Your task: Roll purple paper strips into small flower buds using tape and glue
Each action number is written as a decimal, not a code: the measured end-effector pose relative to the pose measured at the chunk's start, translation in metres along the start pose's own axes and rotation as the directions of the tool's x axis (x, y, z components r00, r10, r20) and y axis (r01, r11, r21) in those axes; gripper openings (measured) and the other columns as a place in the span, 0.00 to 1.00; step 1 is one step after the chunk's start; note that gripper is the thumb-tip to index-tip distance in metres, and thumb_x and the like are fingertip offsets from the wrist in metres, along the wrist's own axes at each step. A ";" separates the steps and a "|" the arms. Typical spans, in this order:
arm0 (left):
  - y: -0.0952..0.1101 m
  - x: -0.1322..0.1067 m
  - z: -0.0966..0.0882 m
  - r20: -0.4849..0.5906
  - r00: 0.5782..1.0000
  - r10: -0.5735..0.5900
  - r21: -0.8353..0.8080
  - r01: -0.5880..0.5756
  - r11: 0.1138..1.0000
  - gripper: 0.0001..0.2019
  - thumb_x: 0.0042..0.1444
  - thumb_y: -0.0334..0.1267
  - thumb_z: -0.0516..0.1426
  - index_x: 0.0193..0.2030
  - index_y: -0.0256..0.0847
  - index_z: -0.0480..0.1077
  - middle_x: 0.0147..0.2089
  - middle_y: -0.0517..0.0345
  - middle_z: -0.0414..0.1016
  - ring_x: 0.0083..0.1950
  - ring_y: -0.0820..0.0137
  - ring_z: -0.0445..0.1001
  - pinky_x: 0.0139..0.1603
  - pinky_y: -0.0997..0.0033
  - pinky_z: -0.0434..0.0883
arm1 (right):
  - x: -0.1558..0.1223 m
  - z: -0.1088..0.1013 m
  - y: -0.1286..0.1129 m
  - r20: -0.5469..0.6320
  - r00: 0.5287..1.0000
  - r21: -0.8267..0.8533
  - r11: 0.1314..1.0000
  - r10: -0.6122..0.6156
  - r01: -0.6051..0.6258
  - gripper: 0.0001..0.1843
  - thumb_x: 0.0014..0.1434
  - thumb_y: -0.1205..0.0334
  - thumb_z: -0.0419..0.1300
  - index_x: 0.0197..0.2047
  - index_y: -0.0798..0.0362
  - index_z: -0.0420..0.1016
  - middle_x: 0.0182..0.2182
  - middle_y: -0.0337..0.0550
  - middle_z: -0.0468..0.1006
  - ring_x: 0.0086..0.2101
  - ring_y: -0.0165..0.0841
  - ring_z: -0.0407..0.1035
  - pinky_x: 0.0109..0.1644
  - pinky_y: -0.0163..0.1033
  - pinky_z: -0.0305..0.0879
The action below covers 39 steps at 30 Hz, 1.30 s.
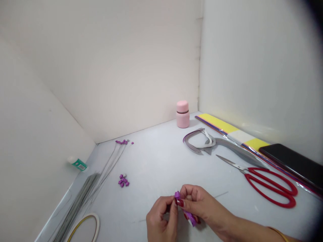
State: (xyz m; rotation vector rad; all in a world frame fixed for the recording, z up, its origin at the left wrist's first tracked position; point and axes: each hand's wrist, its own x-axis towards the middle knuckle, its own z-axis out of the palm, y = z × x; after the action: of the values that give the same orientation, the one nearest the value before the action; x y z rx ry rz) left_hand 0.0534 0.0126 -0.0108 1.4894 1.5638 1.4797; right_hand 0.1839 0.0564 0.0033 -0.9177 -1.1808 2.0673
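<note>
At the front middle of the table, my left hand [163, 216] and my right hand [199, 203] meet with their fingertips pinched together. Between them is a small purple piece [177, 194] that looks like folded paper or ribbon, its top showing above the thumbs. More of the purple material [191, 219] hangs under my right hand, with a bit of white beside it. Part of it is hidden by the fingers. A thin wire [222, 194] shows to the right of my hands. Left of them lies a cluster of small purple star-like pieces [123, 181].
Grey stem wires [75, 208] lie at left, several tipped with purple pieces [122, 142]. Nearby are a tape roll [98, 223] and a green-labelled tube [79, 164]. Red-handled scissors [271, 178], grey strips [229, 148], yellow packs [217, 122], a black phone [290, 159] and a pink jar [182, 119] stand right.
</note>
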 end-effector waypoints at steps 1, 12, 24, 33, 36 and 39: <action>0.000 0.000 0.000 0.011 1.000 0.014 0.016 -0.014 1.000 0.06 0.51 0.36 0.56 0.28 0.40 0.74 0.24 0.55 0.76 0.25 0.69 0.72 0.27 0.74 0.67 | 0.001 0.000 0.000 0.003 1.000 0.014 1.000 -0.012 0.012 0.19 0.46 0.50 0.63 0.26 0.55 0.60 0.12 0.26 0.60 0.13 0.19 0.50 0.17 0.28 0.41; -0.005 0.000 0.002 0.127 0.989 -0.076 0.029 0.073 0.997 0.11 0.53 0.40 0.53 0.25 0.39 0.71 0.24 0.54 0.74 0.25 0.69 0.70 0.27 0.74 0.65 | 0.003 -0.004 -0.003 0.046 0.998 -0.023 0.999 -0.039 0.040 0.19 0.45 0.50 0.64 0.33 0.56 0.66 0.15 0.28 0.62 0.15 0.20 0.50 0.18 0.28 0.44; -0.009 -0.002 0.008 0.312 0.912 -0.267 -0.113 0.315 0.942 0.15 0.51 0.47 0.51 0.23 0.37 0.66 0.18 0.62 0.62 0.22 0.73 0.58 0.23 0.75 0.55 | 0.019 -0.041 -0.025 -0.504 0.817 -0.018 0.949 -0.280 0.315 0.13 0.52 0.51 0.57 0.32 0.53 0.66 0.19 0.31 0.60 0.17 0.22 0.51 0.21 0.30 0.46; -0.011 -0.002 0.008 0.303 0.920 -0.248 -0.157 0.305 0.939 0.14 0.52 0.46 0.52 0.22 0.38 0.65 0.19 0.62 0.62 0.22 0.73 0.58 0.23 0.75 0.56 | 0.004 -0.008 -0.012 -0.084 0.996 -0.154 0.988 -0.039 0.026 0.20 0.49 0.45 0.57 0.25 0.56 0.65 0.14 0.31 0.63 0.14 0.21 0.52 0.18 0.29 0.43; -0.011 -0.003 0.009 0.302 0.933 -0.196 -0.116 0.241 0.964 0.14 0.53 0.45 0.51 0.24 0.38 0.65 0.20 0.61 0.63 0.22 0.72 0.59 0.23 0.74 0.57 | 0.004 -0.008 -0.010 -0.088 0.995 -0.185 0.982 -0.046 0.029 0.20 0.51 0.45 0.56 0.23 0.56 0.63 0.14 0.31 0.64 0.15 0.21 0.52 0.18 0.29 0.44; -0.007 -0.002 0.008 0.274 0.945 -0.180 -0.079 0.208 0.975 0.11 0.53 0.44 0.51 0.27 0.39 0.66 0.21 0.59 0.66 0.23 0.71 0.61 0.24 0.74 0.58 | 0.006 -0.011 -0.008 -0.077 0.996 -0.182 0.983 -0.042 0.028 0.19 0.51 0.47 0.56 0.24 0.56 0.62 0.15 0.32 0.65 0.15 0.21 0.53 0.18 0.28 0.45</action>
State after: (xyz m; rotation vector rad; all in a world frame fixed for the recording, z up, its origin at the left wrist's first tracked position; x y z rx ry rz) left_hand 0.0584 0.0143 -0.0199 1.3651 1.4026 1.1788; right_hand 0.1905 0.0698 0.0045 -1.0466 -1.3486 1.9002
